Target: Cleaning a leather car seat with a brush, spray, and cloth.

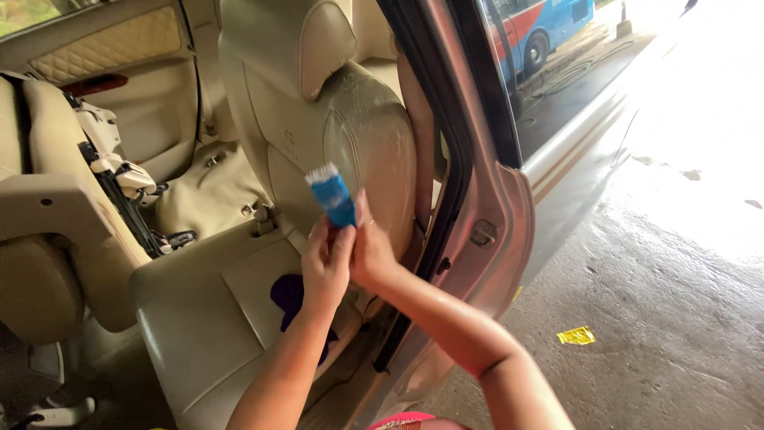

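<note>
Both my hands are raised in front of a beige car rear seat backrest (358, 135) that looks wet and soapy. My left hand (325, 267) and my right hand (371, 253) together grip the lower end of a small blue packet (333, 195) with a white crimped top, held upright between the fingertips. A purple cloth (288, 295) lies on the beige seat cushion (199, 318) below my hands, partly hidden by my left forearm.
The open rear doorway's pillar (477, 199) stands just right of my hands. A folded front seat (56, 199) and seat-belt buckles (179, 237) are to the left. Wet concrete ground (660, 318) with a yellow wrapper (576, 335) lies outside; a blue bus (541, 28) is far off.
</note>
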